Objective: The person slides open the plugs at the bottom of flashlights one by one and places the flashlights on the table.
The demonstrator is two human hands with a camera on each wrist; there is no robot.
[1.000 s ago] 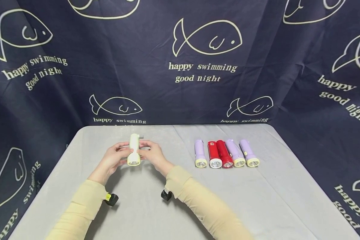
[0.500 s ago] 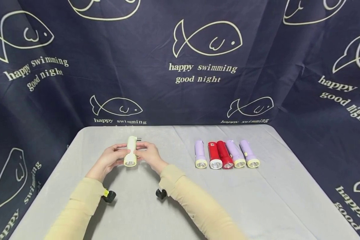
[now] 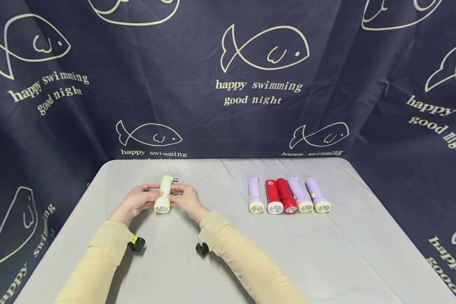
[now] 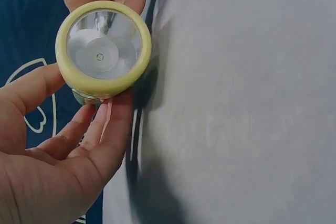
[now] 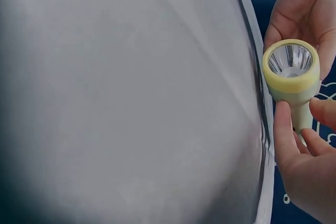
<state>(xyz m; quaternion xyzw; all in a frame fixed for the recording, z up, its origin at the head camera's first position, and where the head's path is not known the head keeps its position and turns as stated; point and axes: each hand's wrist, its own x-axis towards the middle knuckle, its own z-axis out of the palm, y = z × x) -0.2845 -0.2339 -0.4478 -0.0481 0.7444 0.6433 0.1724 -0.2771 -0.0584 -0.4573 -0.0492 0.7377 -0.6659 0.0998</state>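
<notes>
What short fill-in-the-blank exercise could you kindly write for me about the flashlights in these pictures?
1. The left hand and right hand hold a pale flashlight whose front rim is ____.
2. The row of flashlights on the table includes exactly ____ red ones.
3. The row's leftmost flashlight and rightmost flashlight have ____ bodies.

Missing words: yellow; two; purple.

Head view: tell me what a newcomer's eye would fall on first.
Probably the navy backdrop behind the table, with its big pale fish outlines and "happy swimming good night" lettering. Next, left of centre, the pale yellow-green flashlight, held between the left hand and right hand. Then, on the table's right half, a side-by-side row of three lilac flashlights and two bright red flashlights.
</notes>
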